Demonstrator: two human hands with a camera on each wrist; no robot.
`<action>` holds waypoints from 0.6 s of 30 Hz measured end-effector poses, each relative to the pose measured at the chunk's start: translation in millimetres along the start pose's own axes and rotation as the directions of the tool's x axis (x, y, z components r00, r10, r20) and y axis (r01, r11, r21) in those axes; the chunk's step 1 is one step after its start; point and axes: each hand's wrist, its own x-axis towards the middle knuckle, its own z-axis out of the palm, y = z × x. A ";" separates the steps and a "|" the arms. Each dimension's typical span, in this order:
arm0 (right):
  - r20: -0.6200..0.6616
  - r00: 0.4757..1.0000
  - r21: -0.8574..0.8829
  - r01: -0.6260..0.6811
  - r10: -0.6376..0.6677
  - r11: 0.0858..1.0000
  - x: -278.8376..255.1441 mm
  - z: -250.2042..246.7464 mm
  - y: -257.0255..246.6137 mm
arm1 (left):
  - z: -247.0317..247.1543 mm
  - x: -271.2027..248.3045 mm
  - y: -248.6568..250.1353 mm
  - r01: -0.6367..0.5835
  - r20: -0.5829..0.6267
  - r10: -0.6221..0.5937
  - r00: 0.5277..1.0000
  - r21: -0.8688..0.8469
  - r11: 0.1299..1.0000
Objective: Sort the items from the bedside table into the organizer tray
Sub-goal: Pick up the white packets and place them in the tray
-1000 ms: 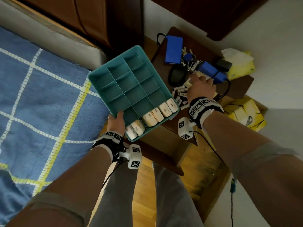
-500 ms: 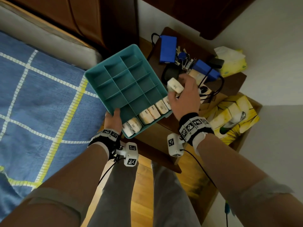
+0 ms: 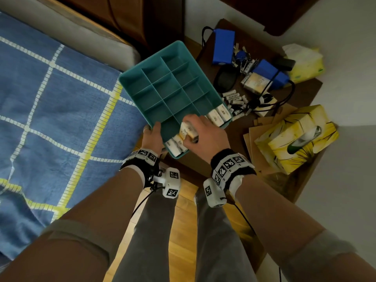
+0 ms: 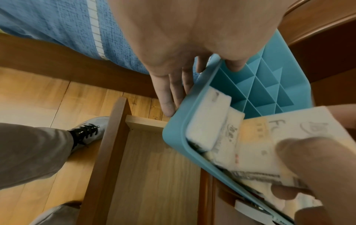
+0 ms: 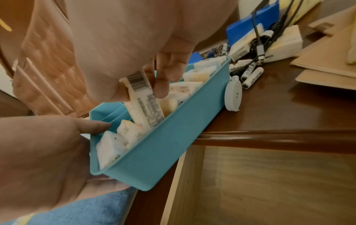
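Observation:
My left hand (image 3: 153,135) grips the near left corner of the teal organizer tray (image 3: 173,88), thumb over the rim (image 4: 194,94) and fingers underneath. The tray sits tilted, partly over the bedside table (image 3: 301,92). My right hand (image 3: 203,135) pinches a white and yellow tissue pack (image 3: 187,130) and stands it on end in the tray's near row (image 5: 146,105). Several more tissue packs (image 3: 218,117) fill that row. The other compartments hold nothing.
On the table lie several batteries (image 3: 234,98), two blue boxes (image 3: 223,45), keys (image 3: 242,58), a black pouch (image 3: 225,78), cables (image 3: 284,96) and another tissue pack (image 3: 254,82). A yellow tissue box (image 3: 295,137) sits to the right. An open drawer (image 4: 154,167) is below the tray, and the bed (image 3: 50,108) is on the left.
My right hand took a tissue pack off the table, carried it left over the tray and lowered it into the near row. The left hand kept hold of the tray.

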 end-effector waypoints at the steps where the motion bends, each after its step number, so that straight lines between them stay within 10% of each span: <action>1: 0.013 1.000 -0.010 0.009 -0.008 1.000 -0.6 -0.7 0.1 | 0.1 -0.9 -0.6 0.016 0.009 -0.016 1.000 -0.031 0.999; 18: 0.339 0.941 -0.169 0.042 0.018 0.985 9.9 1.6 -11.0 | -4.8 -9.0 -10.1 0.010 0.040 -0.009 0.999 -0.038 0.999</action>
